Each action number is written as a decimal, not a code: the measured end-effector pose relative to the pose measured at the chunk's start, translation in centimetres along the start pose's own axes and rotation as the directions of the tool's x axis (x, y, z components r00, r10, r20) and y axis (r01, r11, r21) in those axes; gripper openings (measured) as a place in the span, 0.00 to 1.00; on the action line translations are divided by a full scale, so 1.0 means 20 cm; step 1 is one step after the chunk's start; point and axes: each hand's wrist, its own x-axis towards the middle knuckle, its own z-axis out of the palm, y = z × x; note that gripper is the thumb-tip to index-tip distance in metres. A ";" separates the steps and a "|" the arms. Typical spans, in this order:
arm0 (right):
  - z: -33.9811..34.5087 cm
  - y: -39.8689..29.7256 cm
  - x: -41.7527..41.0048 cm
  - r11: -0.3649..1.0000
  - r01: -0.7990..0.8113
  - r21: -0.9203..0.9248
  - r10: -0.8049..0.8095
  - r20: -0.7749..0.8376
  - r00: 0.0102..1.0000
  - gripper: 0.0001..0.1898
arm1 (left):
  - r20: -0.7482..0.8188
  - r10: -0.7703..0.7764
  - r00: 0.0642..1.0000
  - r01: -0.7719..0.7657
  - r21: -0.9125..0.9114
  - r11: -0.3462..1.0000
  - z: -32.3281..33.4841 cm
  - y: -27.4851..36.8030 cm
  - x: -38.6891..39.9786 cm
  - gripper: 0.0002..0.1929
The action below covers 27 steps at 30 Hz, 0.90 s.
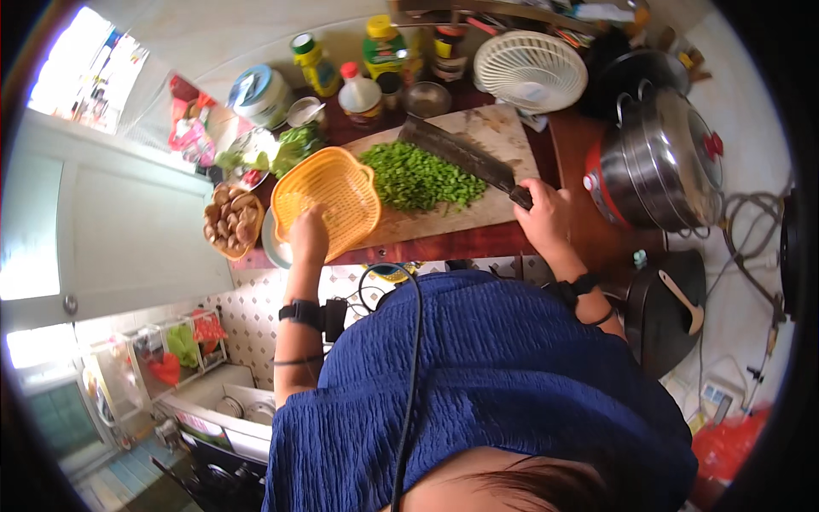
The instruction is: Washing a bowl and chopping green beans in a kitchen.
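Observation:
My left hand (pixel 310 233) grips the near left rim of a yellow plastic basket (pixel 339 185), which is tilted towards the board and has no food visible in it. In my right hand (pixel 545 214) is the dark handle of a cleaver (pixel 461 150). Its blade slants along the far right side of a heap of chopped green vegetable (pixel 422 176). The heap lies on a worn wooden cutting board (pixel 505 131), just right of the basket. Part of a pale bowl (pixel 275 240) shows beneath the basket.
A basket of mushrooms (pixel 230 221) and leafy greens (pixel 297 147) stand left. Behind the board are a red-capped bottle (pixel 359 96), a metal bowl (pixel 427 99) and a white colander (pixel 531 70). A steel steamer pot (pixel 659 160) is at right. A black cable (pixel 416 358) hangs over my shirt.

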 end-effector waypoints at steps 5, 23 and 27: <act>0.18 0.21 -0.25 0.845 -0.404 0.350 0.412 0.056 0.909 0.21 | -0.274 0.044 0.961 0.042 0.301 0.953 -0.02 0.17 0.02 0.14; 0.23 0.29 -0.44 -0.028 -0.747 0.665 0.629 0.592 0.503 0.07 | 0.205 0.628 0.750 -0.642 -0.002 0.767 0.37 0.93 0.16 0.46; 0.28 0.29 -0.39 0.024 -0.788 0.615 0.601 0.621 0.503 0.07 | 0.232 0.598 0.767 -0.625 0.060 0.778 0.54 1.00 0.22 0.47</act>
